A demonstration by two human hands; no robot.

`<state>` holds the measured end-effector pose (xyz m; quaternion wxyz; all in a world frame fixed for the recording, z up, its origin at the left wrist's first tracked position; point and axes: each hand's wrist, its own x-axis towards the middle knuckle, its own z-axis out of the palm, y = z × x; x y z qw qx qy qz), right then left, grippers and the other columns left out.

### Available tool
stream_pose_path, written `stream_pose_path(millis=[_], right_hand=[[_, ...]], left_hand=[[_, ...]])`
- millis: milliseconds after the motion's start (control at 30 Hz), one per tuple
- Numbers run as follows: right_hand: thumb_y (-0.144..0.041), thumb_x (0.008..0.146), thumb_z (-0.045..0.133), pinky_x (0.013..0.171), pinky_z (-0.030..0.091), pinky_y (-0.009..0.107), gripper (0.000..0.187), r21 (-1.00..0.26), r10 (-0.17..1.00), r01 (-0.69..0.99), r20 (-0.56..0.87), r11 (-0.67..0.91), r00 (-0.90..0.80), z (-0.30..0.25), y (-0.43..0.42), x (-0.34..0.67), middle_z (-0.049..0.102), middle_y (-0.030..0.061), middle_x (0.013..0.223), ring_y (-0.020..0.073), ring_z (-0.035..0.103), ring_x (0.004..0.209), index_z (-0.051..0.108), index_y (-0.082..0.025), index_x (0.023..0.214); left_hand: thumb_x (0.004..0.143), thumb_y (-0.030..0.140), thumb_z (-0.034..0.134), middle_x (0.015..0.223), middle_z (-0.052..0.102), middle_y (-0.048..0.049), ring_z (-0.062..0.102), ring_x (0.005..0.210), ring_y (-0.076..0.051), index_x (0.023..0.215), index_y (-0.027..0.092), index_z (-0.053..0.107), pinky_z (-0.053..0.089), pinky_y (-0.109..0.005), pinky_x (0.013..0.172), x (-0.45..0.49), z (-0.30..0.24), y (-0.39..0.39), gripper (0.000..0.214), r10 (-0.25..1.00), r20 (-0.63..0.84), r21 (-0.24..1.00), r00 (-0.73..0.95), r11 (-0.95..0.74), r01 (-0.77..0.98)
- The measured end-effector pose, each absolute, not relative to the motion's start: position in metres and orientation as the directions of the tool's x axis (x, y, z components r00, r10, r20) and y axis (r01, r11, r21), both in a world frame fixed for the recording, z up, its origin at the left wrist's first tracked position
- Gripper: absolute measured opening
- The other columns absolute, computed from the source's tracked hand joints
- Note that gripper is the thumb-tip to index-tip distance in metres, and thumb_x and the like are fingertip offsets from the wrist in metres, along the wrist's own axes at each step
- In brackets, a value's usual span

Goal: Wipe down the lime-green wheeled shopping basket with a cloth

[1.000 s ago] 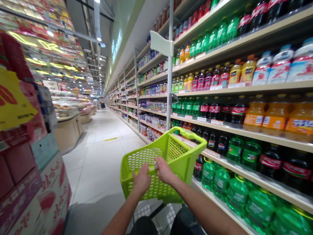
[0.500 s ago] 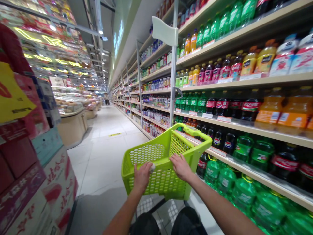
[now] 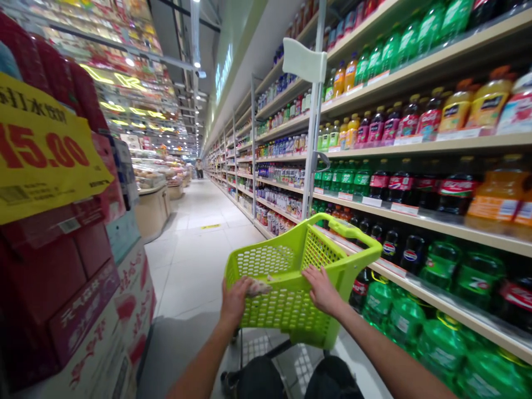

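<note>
In front of my knees stands a lime-green plastic shopping cart (image 3: 286, 313), its side turned toward me and its handle at the right. My left hand (image 3: 234, 302) is closed on a crumpled, pale pinkish cloth (image 3: 258, 287), against the near side of the basket by the rim. The cloth lies partly over the rim. Farther right, my right hand (image 3: 323, 291) has its fingers hooked over the same rim, gripping the cart near the handle end. My fingertips are partly hidden behind the rim.
Shelves of soda bottles (image 3: 374, 183) line the right side, with large green bottles (image 3: 440, 338) at floor level. Stacked drink boxes (image 3: 58, 271) under a yellow price sign (image 3: 50, 149) stand close on the left. A tiled aisle (image 3: 195, 238) runs ahead past a display counter (image 3: 152, 213); a person (image 3: 199, 168) stands far off.
The view has swung left, so the cart and shelves sit farther right and more of the price sign shows. My left hand has shifted toward the cart's left end, and more cloth shows.
</note>
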<state>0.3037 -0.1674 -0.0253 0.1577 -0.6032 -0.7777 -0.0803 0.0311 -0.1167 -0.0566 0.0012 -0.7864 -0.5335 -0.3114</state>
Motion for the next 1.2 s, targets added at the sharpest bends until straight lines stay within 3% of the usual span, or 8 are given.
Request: stream_pose_path(millis=[100,367,600,767,867,967,1100,1200], right_hand=[[-0.006,0.061,0.04,0.106,0.009,0.049,0.062,-0.086,0.914,0.964,0.349,0.251,-0.207,-0.027,-0.164,0.303,0.044,0.0135,0.13,0.0252,0.027,0.127,0.046,-0.008,0.123],[-0.005,0.06,0.041,0.107,0.008,0.049,0.065,-0.107,0.911,0.957,0.349,0.271,-0.219,-0.027,-0.162,0.303,0.043,0.0131,0.131,0.0255,0.026,0.128,0.045,-0.008,0.124],[-0.009,0.061,0.041,0.107,0.006,0.05,0.07,-0.079,0.909,0.949,0.322,0.304,-0.264,-0.032,-0.166,0.3,0.033,0.0102,0.139,0.0252,0.015,0.132,0.036,-0.009,0.131],[-0.012,0.066,0.04,0.107,0.006,0.049,0.065,-0.083,0.93,0.958,0.277,0.275,-0.243,-0.023,-0.159,0.313,0.033,0.0077,0.139,0.024,0.015,0.132,0.037,-0.012,0.131],[-0.017,0.072,0.039,0.106,0.007,0.05,0.059,-0.07,0.955,0.981,0.249,0.182,-0.159,-0.015,-0.152,0.314,0.033,0.01,0.139,0.0258,0.016,0.132,0.038,-0.011,0.13],[-0.019,0.075,0.041,0.104,0.006,0.054,0.056,-0.063,0.958,0.99,0.267,0.125,-0.104,-0.019,-0.152,0.298,0.025,0.0119,0.142,0.0277,0.012,0.133,0.037,-0.011,0.131],[-0.021,0.079,0.038,0.104,0.013,0.053,0.052,-0.171,0.946,0.952,0.253,0.252,-0.204,-0.037,-0.16,0.275,0.028,0.0072,0.141,0.0233,0.016,0.132,0.037,-0.019,0.13],[-0.017,0.079,0.037,0.103,0.018,0.05,0.052,-0.256,0.949,0.93,0.242,0.262,-0.2,-0.043,-0.162,0.276,0.031,0.0071,0.14,0.0213,0.018,0.132,0.035,-0.019,0.131]], left_hand=[[0.077,0.006,0.032,0.116,0.059,-0.0061,0.052,0.109,-0.021,0.102,0.024,0.059,0.011,-0.06,0.101,-0.006,-0.057,-0.115,0.041,0.894,0.434,0.371,0.111,-0.29,0.882],[0.072,0.006,0.036,0.117,0.058,-0.0022,0.05,0.11,-0.019,0.099,0.027,0.059,0.009,-0.054,0.104,0.048,-0.041,-0.113,0.041,0.852,0.392,0.354,0.348,-0.488,0.798],[0.067,0.009,0.038,0.104,0.062,-0.0034,0.053,0.102,-0.02,0.094,0.022,0.058,0.021,-0.048,0.099,0.029,-0.041,-0.118,0.036,0.909,0.35,0.361,0.224,-0.352,0.864],[0.072,0.034,0.047,0.093,0.062,-0.0057,0.056,0.089,-0.023,0.088,0.019,0.058,0.023,-0.049,0.096,0.057,-0.03,-0.139,0.025,0.907,0.384,0.32,0.171,-0.304,0.897],[0.075,0.025,0.045,0.091,0.063,-0.006,0.057,0.088,-0.022,0.087,0.018,0.059,0.027,-0.045,0.094,0.08,-0.03,-0.144,0.02,0.924,0.347,0.311,0.162,-0.276,0.909],[0.074,0.013,0.044,0.103,0.062,-0.0052,0.054,0.1,-0.02,0.093,0.021,0.059,0.028,-0.041,0.096,0.09,-0.04,-0.148,0.025,0.887,0.363,0.335,0.286,-0.411,0.848],[0.077,0.012,0.043,0.115,0.059,-0.0027,0.05,0.11,-0.018,0.098,0.026,0.057,0.018,-0.045,0.104,0.064,-0.056,-0.151,0.029,0.728,0.444,0.294,0.522,-0.669,0.683],[0.079,0.014,0.041,0.115,0.059,-0.0039,0.051,0.109,-0.019,0.101,0.026,0.056,0.013,-0.05,0.105,0.03,-0.06,-0.147,0.029,0.725,0.431,0.288,0.537,-0.675,0.68]])
